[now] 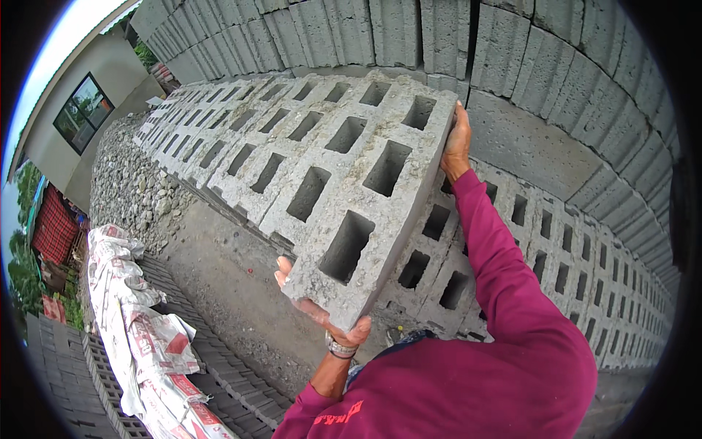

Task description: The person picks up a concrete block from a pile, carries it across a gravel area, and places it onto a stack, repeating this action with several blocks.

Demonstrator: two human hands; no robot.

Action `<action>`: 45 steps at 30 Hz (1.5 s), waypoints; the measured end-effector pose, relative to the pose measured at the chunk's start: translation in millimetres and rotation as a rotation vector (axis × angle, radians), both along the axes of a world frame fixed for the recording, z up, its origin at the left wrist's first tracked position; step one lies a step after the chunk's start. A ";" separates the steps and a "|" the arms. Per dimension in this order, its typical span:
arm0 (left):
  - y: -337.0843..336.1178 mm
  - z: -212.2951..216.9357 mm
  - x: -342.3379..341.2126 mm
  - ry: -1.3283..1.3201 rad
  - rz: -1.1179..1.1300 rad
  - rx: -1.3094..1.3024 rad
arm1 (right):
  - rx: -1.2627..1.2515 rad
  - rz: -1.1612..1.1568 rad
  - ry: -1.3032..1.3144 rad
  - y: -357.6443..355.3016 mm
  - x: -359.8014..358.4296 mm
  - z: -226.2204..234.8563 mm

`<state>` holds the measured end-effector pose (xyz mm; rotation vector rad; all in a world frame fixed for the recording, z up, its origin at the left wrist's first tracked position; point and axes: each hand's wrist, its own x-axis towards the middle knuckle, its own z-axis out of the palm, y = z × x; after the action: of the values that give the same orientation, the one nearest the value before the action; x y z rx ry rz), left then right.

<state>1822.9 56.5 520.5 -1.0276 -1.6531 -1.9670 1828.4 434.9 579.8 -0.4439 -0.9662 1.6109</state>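
A grey concrete hollow block (pixel 367 205), its rectangular holes facing up, is at the near end of a long row of similar blocks (pixel 280 144). My left hand (pixel 325 314) cups its lower near corner, the fingers showing past the left edge. At the opposite upper corner, my right hand (pixel 458 143) grips the end face, with part of the fingers hidden behind the block. The block lies close against the row; I cannot tell whether it is lifted off what is under it.
Stacked blocks form a tall wall (pixel 537 139) behind. Lower rows of hollow blocks (pixel 435 252) extend right. On the left are white and red sacks (pixel 150 322) on stacked blocks, a gravel pile (pixel 131 175), a bare ground strip (pixel 219 267) and a building with a window (pixel 84 113).
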 end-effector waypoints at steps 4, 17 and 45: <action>29.5 -22.8 -1.6 -0.065 0.014 -0.025 | 0.022 0.023 0.006 25.7 -3.2 9.3; 52.8 -13.2 -12.1 0.006 0.007 0.131 | 0.082 -0.041 -0.119 21.8 -9.8 -0.7; -291.1 -177.8 -185.9 -0.723 -0.085 -0.356 | 0.683 -0.745 -0.409 -312.0 17.0 -25.0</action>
<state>1637.0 -234.6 342.7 -0.5004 -2.4345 -2.3158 1845.4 122.9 554.8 -0.5679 -1.3714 0.4758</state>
